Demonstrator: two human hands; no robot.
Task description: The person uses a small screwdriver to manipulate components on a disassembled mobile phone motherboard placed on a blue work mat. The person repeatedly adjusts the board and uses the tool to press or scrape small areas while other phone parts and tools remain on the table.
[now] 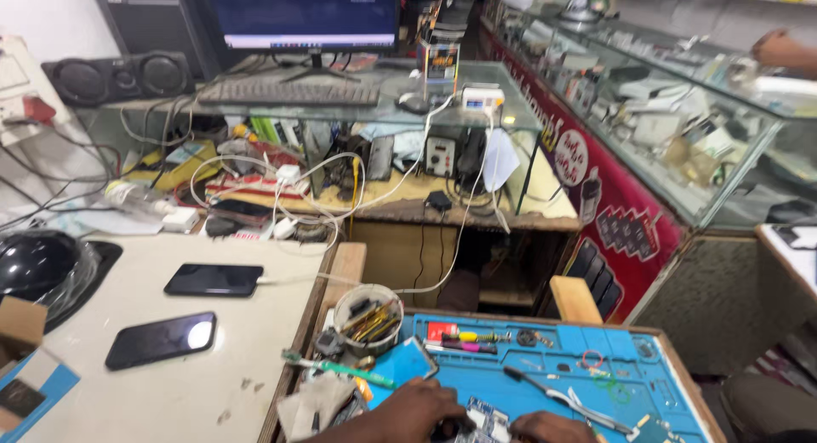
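Head-camera view looking down at a cluttered repair desk. At the bottom edge of the view, two bare hands meet over a blue work mat (630,383). The left hand (413,409) and the right hand (549,428) close in from either side on a small circuit board (483,413), blue-grey with pale patches, lying at the near edge of the mat. The board sits directly between the two hands, touching or almost touching both. The left hand covers its left end and seems nearer. The board's long axis cannot be told, since the view cuts it off. The grip of each hand is curled downward; whether the fingers actually pinch the board cannot be told.

Just right of the hands, metal tweezers (553,396) lie slanted across the mat. A phone with a blue back (404,362) rests at the mat's left edge, beside a round tub of tools (368,315). Two dark phones (162,339) lie well apart on the pale desk to the left
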